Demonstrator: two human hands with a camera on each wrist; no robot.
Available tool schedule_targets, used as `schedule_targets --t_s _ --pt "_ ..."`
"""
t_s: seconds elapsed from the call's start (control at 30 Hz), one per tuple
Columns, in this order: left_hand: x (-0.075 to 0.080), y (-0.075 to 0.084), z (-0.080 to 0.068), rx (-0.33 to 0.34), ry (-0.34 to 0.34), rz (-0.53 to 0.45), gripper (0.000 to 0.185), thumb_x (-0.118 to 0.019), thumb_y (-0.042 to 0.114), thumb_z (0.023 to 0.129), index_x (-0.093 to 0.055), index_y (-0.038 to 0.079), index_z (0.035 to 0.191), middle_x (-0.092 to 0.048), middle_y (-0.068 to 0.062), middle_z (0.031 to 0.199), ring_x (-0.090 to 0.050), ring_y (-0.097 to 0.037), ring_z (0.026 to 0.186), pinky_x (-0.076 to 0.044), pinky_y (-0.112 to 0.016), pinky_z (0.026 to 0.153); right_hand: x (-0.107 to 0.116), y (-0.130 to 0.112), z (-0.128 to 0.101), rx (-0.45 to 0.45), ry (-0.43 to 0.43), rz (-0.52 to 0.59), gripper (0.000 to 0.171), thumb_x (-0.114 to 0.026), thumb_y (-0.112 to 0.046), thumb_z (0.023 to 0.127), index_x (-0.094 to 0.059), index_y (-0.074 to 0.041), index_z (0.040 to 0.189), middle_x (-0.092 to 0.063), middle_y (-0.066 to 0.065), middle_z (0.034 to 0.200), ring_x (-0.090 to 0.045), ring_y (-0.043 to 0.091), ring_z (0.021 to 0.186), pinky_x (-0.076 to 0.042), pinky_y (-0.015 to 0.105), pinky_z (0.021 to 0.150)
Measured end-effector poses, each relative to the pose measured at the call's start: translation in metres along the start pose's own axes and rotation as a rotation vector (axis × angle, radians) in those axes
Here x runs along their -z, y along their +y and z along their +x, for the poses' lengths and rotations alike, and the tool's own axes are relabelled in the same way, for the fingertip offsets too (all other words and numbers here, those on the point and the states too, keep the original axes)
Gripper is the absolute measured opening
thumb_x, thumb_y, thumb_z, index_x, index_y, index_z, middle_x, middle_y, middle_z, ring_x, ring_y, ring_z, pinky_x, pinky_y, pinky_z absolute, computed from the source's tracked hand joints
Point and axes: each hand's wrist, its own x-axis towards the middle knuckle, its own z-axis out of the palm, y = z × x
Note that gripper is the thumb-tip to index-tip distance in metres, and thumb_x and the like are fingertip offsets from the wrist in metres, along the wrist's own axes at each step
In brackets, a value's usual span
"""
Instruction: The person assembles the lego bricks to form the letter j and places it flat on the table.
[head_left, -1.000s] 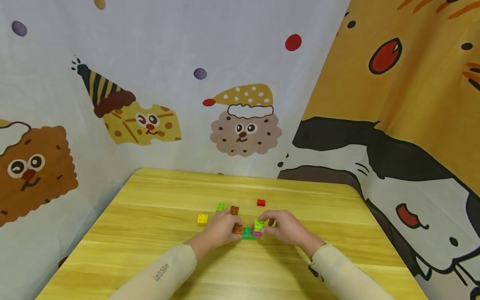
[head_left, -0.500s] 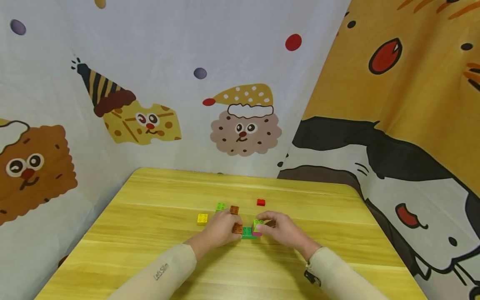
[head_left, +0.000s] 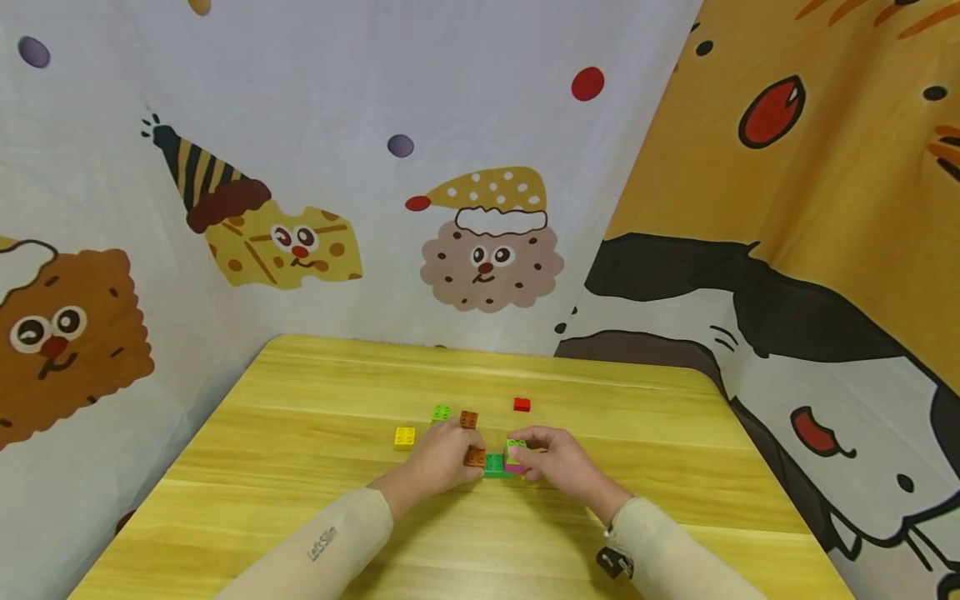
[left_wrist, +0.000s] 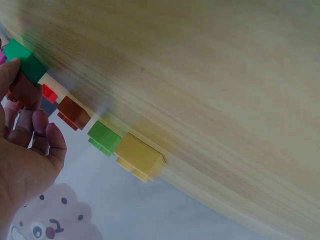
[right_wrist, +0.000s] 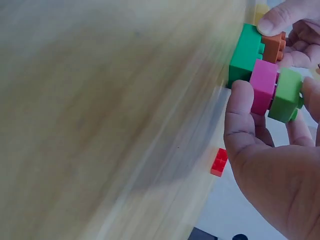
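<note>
Lower centre in the head view, the left hand [head_left: 438,458] pinches the brown block [head_left: 476,457] on the green block [head_left: 495,466]; the right hand [head_left: 562,463] grips the lime block [right_wrist: 286,96] atop the pink block [right_wrist: 263,86]. Light, stiff plastic, probably; flat sides suit pinching.

Bricks [right_wrist: 242,57] look smooth plastic, tabletop [head_left: 337,400] grained wood, backdrop [head_left: 322,100] matt cloth.

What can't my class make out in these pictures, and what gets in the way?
Head view: left side of the gripped brown block, behind the left hand.
Head view: near part of the loose light green block, behind that hand.
Left wrist view: most of the pink block, cut off by the left edge.
</note>
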Motion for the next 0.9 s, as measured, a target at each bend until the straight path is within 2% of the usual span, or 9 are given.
schedule_targets --t_s 0.37,0.53,0.77,0.83,0.9 --pt "-0.0017 -0.0006 -0.0003 0.004 0.004 -0.002 0.030 -0.088 0.030 0.080 -0.078 0.015 0.104 -0.071 0.004 0.096 -0.059 -0.014 0.088 -0.052 -0.036 0.079 -0.0020 0.0011 0.0024 -0.070 -0.019 0.100 0.052 -0.072 -0.034 0.095 -0.062 -0.002 0.135 -0.067 0.010 0.120 -0.067 0.030 0.091 -0.057 0.044 0.081" --pt "-0.0020 -0.0021 0.0004 0.001 0.005 -0.011 0.031 -0.088 0.030 0.079 -0.078 0.014 0.104 -0.071 0.004 0.098 -0.060 -0.013 0.088 -0.053 -0.033 0.078 -0.0026 0.0043 0.0049 -0.068 -0.015 0.130 0.055 -0.074 -0.036 0.093 -0.062 0.000 0.133 -0.068 0.008 0.114 -0.068 0.027 0.090 -0.057 0.043 0.080" --pt "-0.0005 -0.0020 -0.0015 0.011 0.000 -0.029 0.029 -0.088 0.029 0.079 -0.078 0.015 0.102 -0.069 0.003 0.095 -0.057 -0.011 0.084 -0.050 -0.028 0.071 -0.0036 0.0055 0.0057 -0.069 -0.031 0.147 0.053 -0.074 -0.035 0.093 -0.062 0.000 0.132 -0.068 0.010 0.112 -0.069 0.031 0.092 -0.056 0.043 0.081" --pt "-0.0002 -0.0012 -0.0021 0.023 -0.009 -0.030 0.028 -0.088 0.029 0.079 -0.078 0.016 0.102 -0.070 0.003 0.095 -0.060 -0.016 0.088 -0.052 -0.031 0.075 -0.0036 0.0050 0.0048 -0.074 -0.035 0.154 0.053 -0.074 -0.034 0.093 -0.062 0.000 0.133 -0.068 0.010 0.113 -0.069 0.032 0.093 -0.056 0.042 0.081" --pt "-0.0001 -0.0003 -0.0019 0.039 -0.016 -0.028 0.028 -0.088 0.029 0.079 -0.077 0.017 0.101 -0.072 0.003 0.096 -0.065 -0.025 0.099 -0.054 -0.039 0.084 -0.0037 0.0046 0.0040 -0.076 -0.038 0.163 0.053 -0.074 -0.033 0.094 -0.062 0.000 0.133 -0.068 0.010 0.114 -0.069 0.032 0.095 -0.056 0.041 0.080"
